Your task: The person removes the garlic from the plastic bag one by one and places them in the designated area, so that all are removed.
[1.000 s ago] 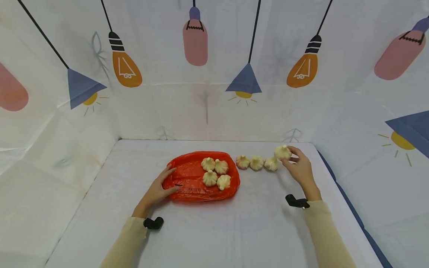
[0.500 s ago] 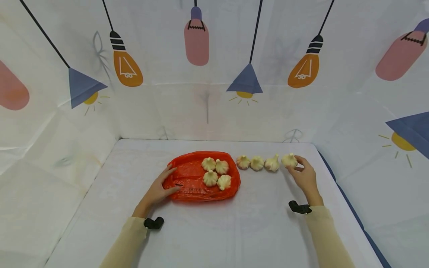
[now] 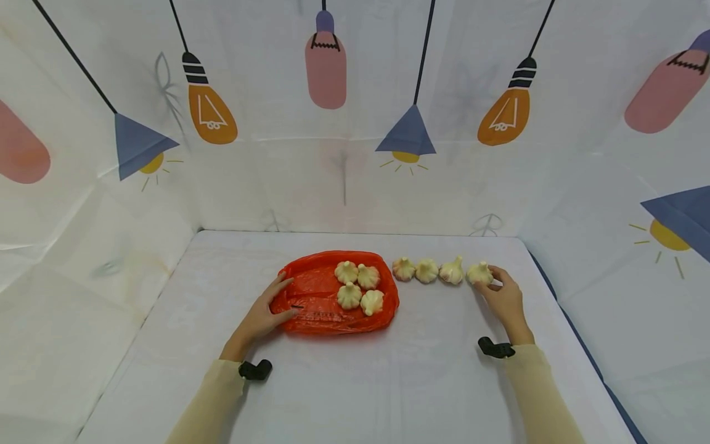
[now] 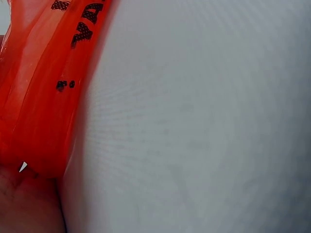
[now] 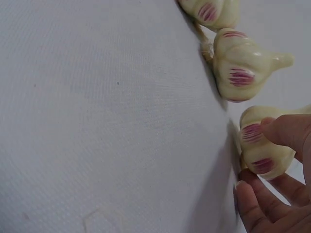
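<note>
In the head view, a red plastic bag (image 3: 310, 287) lies spread with a raised rim, several pale garlic bulbs in its right half. My left hand (image 3: 259, 317) holds its left end, thumb at the front and fingers over the rim. Right of the bag, three garlic bulbs (image 3: 426, 271) stand in a row. At the row's right end, my right hand (image 3: 505, 302) pinches another garlic bulb (image 3: 479, 273). The right wrist view shows the thumb on this purple-streaked bulb (image 5: 252, 133) and fingers beneath it, by the table. Black print marks the bag (image 4: 43, 97) in the left wrist view.
A white-covered table (image 3: 355, 388) spreads under everything, its right edge showing dark blue cloth (image 3: 582, 339). White sheets printed with lamps and bulbs hang behind (image 3: 344, 172) and at both sides. Each wrist wears a black device (image 3: 495, 348).
My right hand has lowered its garlic bulb from above the row and moved it slightly right, down to the row's end. The left hand stays on the red plastic bag.
</note>
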`<state>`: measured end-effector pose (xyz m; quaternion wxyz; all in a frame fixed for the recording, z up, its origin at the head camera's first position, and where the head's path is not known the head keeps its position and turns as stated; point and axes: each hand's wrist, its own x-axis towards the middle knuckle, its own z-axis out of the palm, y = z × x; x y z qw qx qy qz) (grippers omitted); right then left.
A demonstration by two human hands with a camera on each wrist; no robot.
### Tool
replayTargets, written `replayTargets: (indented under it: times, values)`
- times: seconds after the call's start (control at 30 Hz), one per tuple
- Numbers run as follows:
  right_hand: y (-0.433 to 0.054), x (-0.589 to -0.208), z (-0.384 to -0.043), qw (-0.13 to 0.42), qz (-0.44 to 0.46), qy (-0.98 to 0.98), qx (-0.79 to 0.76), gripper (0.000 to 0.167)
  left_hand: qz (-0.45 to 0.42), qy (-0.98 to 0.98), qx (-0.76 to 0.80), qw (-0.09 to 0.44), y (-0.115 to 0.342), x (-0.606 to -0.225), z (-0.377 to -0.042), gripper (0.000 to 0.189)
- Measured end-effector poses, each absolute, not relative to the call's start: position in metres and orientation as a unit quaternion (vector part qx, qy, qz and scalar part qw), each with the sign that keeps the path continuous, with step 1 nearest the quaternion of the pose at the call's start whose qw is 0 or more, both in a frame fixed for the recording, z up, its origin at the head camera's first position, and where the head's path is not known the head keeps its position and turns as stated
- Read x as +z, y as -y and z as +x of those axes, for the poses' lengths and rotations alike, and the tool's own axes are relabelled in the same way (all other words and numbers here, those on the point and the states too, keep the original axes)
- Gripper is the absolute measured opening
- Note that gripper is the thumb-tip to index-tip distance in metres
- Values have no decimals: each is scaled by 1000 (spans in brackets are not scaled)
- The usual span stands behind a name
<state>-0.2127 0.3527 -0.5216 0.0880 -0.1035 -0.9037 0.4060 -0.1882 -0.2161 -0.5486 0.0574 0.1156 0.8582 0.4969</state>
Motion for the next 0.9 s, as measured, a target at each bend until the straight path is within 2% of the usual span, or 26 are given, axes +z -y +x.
replayTargets:
  times: [0.9]
  values:
    - [-350, -524, -220, 51, -95, 909, 401, 66, 112, -858, 498, 54, 214, -548, -187, 83]
